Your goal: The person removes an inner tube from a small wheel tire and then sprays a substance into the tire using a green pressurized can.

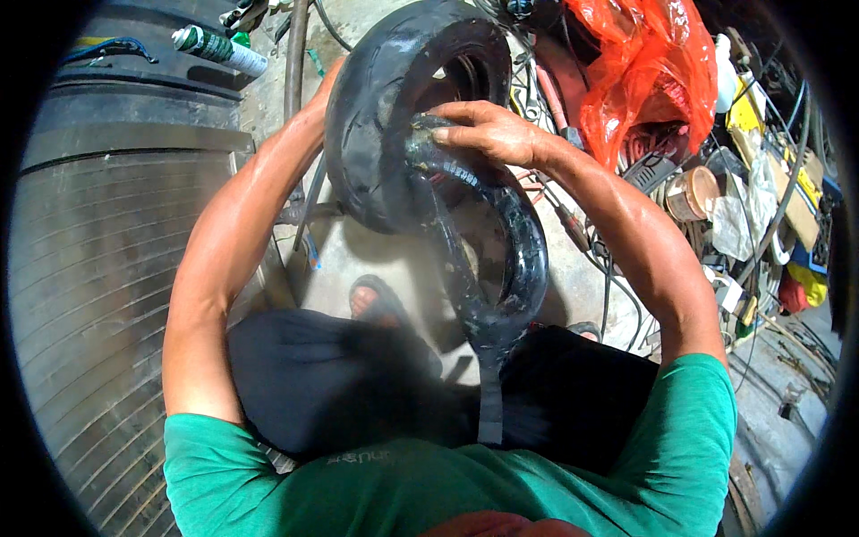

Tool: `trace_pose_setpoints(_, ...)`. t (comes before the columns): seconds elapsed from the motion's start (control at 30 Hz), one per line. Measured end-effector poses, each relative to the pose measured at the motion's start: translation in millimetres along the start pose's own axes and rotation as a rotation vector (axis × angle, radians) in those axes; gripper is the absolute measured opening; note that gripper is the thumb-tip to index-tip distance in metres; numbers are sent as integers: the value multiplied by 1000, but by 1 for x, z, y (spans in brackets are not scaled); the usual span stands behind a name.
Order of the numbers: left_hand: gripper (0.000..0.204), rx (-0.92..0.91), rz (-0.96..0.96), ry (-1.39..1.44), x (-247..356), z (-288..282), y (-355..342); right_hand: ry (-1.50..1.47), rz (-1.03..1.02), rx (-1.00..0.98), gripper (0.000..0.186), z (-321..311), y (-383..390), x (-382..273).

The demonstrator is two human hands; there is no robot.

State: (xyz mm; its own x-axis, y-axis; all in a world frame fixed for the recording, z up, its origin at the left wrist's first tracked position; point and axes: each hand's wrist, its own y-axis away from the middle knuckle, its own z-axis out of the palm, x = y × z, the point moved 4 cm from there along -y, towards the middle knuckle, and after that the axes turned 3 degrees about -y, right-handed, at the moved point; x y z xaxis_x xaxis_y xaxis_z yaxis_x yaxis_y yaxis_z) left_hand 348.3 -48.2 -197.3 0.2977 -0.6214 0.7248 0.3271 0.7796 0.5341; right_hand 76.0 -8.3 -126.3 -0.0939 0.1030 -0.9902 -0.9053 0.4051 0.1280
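A black tyre [358, 134] with a grooved tread is held up tilted in front of me. My left hand [332, 82] grips its far left side, the fingers hidden behind the rubber. At the tyre's inner opening, my right hand [490, 134] is closed on a black inner tube [530, 259], thumb and fingers pressing it by the tyre's edge. Part of the tube lies against the opening; the rest hangs in a loop toward my lap, dusted with whitish powder. Below the loop, a flat dark strip [490, 407] dangles between my knees.
On the left stands a ribbed metal surface [98, 295], with a spray can [219, 51] farther back. To the right are a red plastic bag [640, 72], a roll of tape [691, 193], tools and tangled cables. My sandalled foot [376, 302] rests on the concrete floor.
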Motion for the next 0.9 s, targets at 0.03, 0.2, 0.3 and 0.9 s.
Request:
trace_pose_setpoints(0.03,24,-10,-1,21,-1,1,-1,-33,-4,-4,51,-2,3,1)
trace_pose_setpoints(0.2,19,199,260,-422,17,68,42,36,223,-109,59,7,10,-12)
trace_pose_setpoints(0.3,16,298,356,-601,17,78,65,116,214,-102,57,25,9,-19)
trace_pose_setpoints(0.9,18,540,514,-1050,17,80,167,556,21,161,61,129,34,-28)
